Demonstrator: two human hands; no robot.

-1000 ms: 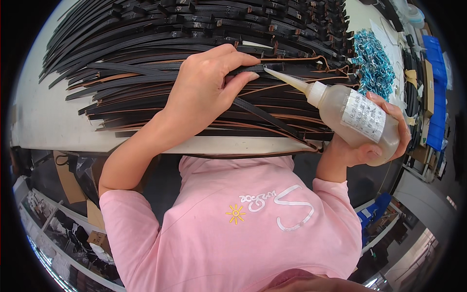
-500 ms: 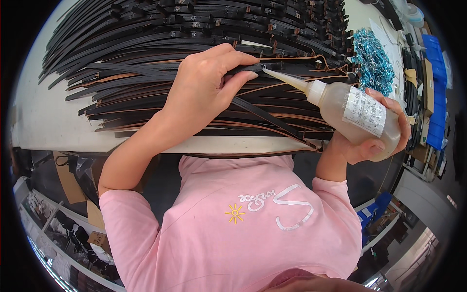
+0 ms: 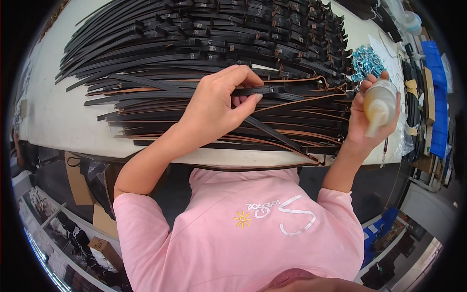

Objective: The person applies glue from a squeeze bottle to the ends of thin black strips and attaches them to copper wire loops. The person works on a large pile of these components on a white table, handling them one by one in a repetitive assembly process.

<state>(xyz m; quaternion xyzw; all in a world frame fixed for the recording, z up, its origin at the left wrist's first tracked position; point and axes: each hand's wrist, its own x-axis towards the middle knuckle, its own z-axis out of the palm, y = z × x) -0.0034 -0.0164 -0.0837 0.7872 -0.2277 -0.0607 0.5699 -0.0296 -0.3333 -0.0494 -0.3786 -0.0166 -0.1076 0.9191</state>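
While the left hand (image 3: 220,102) pinches one black strap (image 3: 267,90) over the other straps (image 3: 219,48) on the surface (image 3: 53,117), the right hand (image 3: 359,124) grips a squeeze bottle (image 3: 381,103), nozzle (image 3: 373,128) clear of them; how many are finished cannot be told.

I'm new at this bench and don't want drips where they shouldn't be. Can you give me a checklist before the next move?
1. Strap secured: ok. The left hand pinches a black strap between thumb and fingers.
2. Bottle secured: ok. The right hand grips the squeeze bottle.
3. Nozzle clear of the held strap: ok. It is well to the right of it.
4. Space around the held strap: not ok. Other straps lie crowded around it in view.
5. Bottle's exact tilt: cannot tell. It is blurred and foreshortened.
6. Liquid on the held strap: cannot tell at this size.
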